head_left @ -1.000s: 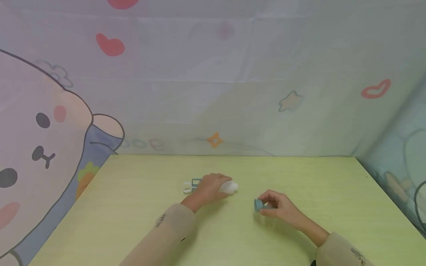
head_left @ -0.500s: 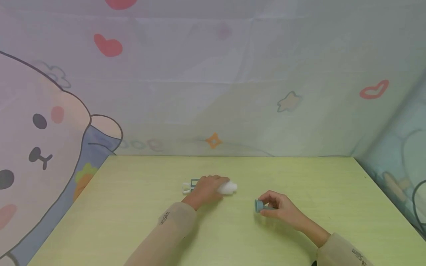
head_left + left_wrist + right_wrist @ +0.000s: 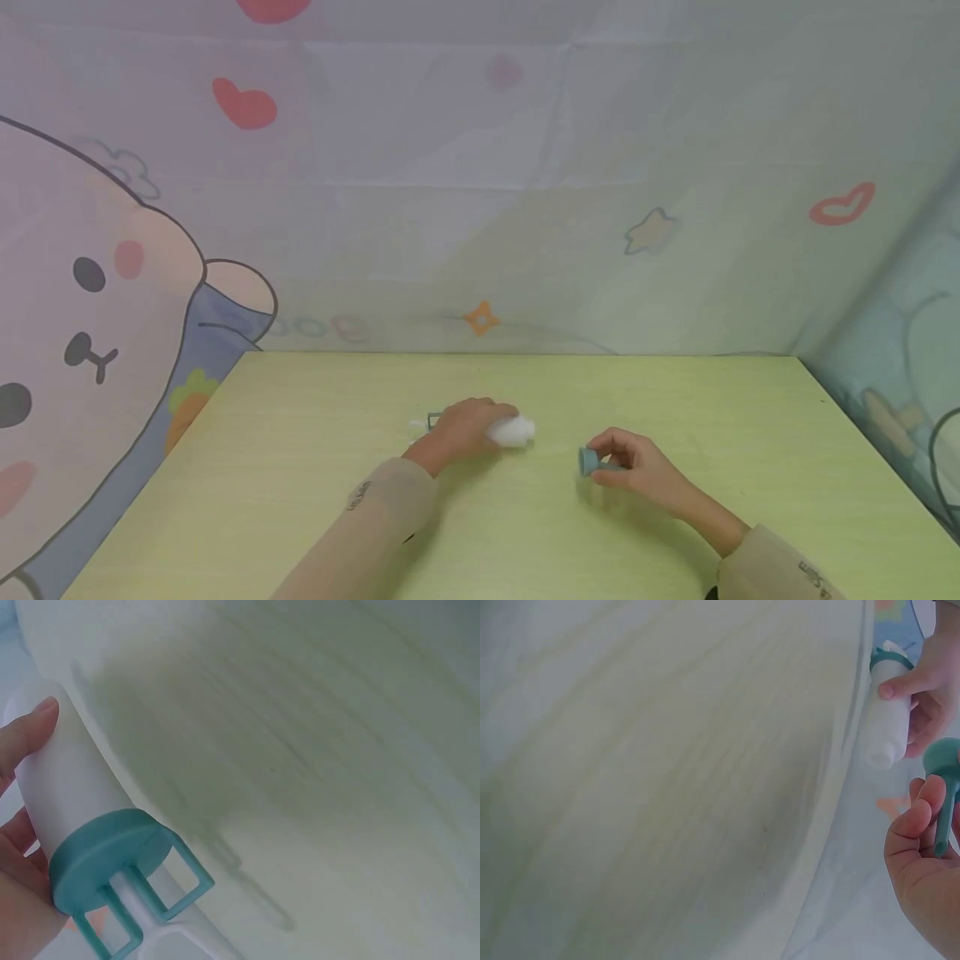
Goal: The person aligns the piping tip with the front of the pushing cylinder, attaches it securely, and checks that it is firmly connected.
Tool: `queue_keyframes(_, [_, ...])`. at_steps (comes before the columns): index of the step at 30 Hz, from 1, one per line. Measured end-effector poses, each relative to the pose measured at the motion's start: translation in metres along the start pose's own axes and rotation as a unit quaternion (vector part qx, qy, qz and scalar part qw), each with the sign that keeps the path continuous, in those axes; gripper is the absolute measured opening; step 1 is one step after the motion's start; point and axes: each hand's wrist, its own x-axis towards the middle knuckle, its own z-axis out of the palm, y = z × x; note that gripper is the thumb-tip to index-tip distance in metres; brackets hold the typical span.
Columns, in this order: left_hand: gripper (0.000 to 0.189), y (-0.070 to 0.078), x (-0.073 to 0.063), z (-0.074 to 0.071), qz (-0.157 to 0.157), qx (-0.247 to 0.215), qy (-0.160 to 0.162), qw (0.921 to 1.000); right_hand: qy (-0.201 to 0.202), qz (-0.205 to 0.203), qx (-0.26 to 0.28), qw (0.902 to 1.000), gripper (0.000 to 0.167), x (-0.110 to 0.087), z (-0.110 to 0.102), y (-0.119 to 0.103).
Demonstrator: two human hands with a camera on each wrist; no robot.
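My left hand grips a thick white syringe around its barrel, above the table. Its tip points toward the right hand. A teal collar with two square finger loops closes the syringe's back end, and a white plunger with a ring handle sticks out between the loops. My right hand pinches a small teal funnel-shaped piece by its thin stem. The wide round mouth of that piece faces left, toward the syringe. A gap separates the two things. The left fingers hide part of the barrel.
Both hands are over a pale yellow-green table. A cartoon-printed cloth hangs behind the table's back edge and along its sides. A dark cable runs down at the far right.
The left hand has come slightly nearer, and the syringe has turned a little so that its loops show less. The right hand has shifted slightly right with the funnel-shaped piece.
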Motion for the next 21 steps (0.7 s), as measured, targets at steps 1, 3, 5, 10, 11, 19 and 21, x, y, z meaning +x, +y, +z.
queue_keyframes(1, [0.051,0.001,-0.001,-0.001,0.003,-0.001,0.001,1.0,0.002,0.0,-0.002,1.0,0.03,0.0,0.0,0.0])
queue_keyframes(3, [0.05,0.002,-0.003,-0.004,0.01,-0.004,-0.001,0.9999,0.004,0.002,-0.004,1.0,0.03,0.001,0.0,0.0])
queue_keyframes(5, [0.049,0.004,-0.006,-0.006,0.015,-0.007,-0.006,0.9998,0.005,0.005,-0.006,1.0,0.03,0.001,0.0,0.0])
queue_keyframes(10, [0.049,0.01,-0.014,-0.011,0.017,-0.028,-0.024,0.9992,0.006,0.013,-0.011,0.9998,0.03,0.003,0.0,0.002])
queue_keyframes(11, [0.049,0.013,-0.016,-0.012,0.016,-0.032,-0.028,0.999,0.005,0.011,-0.011,0.9999,0.03,0.003,0.0,0.002])
queue_keyframes(19, [0.049,0.03,-0.024,-0.016,0.042,-0.033,-0.028,0.9982,-0.004,0.004,-0.004,1.0,0.029,0.008,0.007,-0.004])
queue_keyframes(21, [0.049,0.033,-0.026,-0.018,0.051,-0.037,-0.029,0.9976,-0.006,0.0,-0.005,1.0,0.028,0.009,0.009,-0.006])
